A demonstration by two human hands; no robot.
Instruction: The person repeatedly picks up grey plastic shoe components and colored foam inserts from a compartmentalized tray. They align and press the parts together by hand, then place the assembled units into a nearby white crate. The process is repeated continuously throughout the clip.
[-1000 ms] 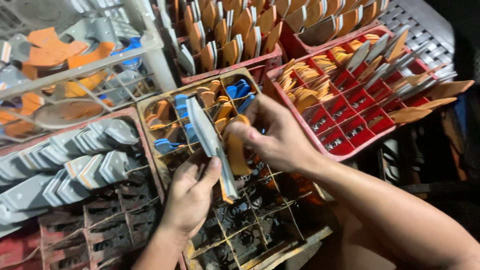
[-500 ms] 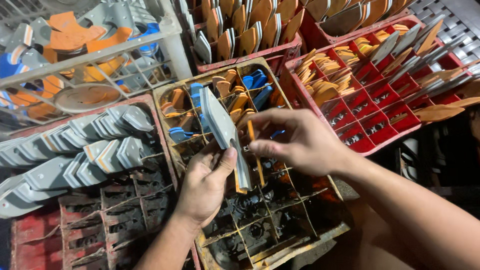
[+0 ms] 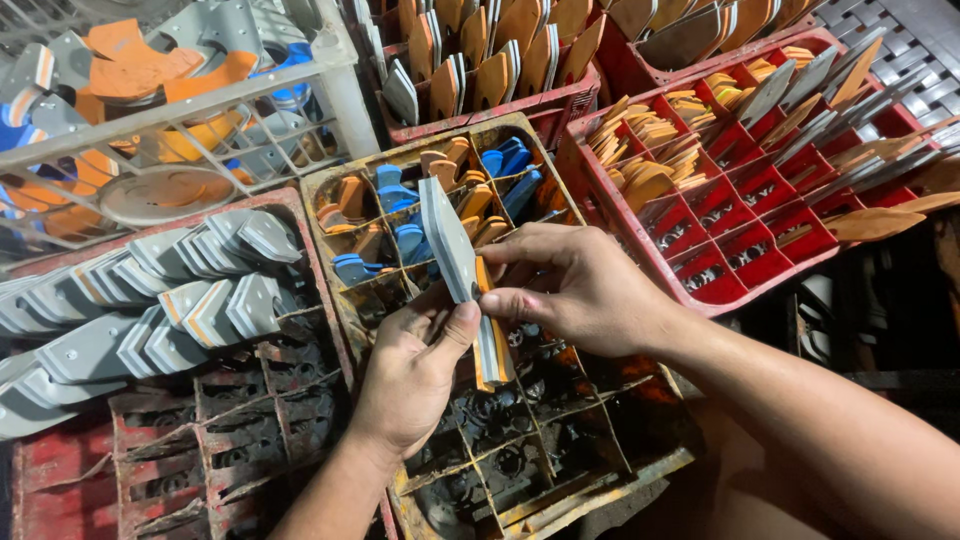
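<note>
Both hands hold a small stack of flat pieces (image 3: 462, 270), grey on the top face with orange edges, tilted on edge above a worn yellowish divided crate (image 3: 420, 150). My left hand (image 3: 412, 375) supports the stack from below with its thumb against the grey face. My right hand (image 3: 575, 285) pinches the stack's right side between thumb and fingers. The crate's far cells hold orange and blue pieces (image 3: 400, 215); its near cells look bare and dark.
A red crate (image 3: 720, 290) at right holds orange and grey pieces. A red crate (image 3: 130, 320) at left carries rows of grey pieces. A white crate (image 3: 340, 90) at far left holds orange and blue pieces. Another red crate (image 3: 520, 105) stands behind.
The view shifted a little, so crates and hands sit lower and further right in the frame. My right hand closed more onto the stack's side. The stack stays in both hands.
</note>
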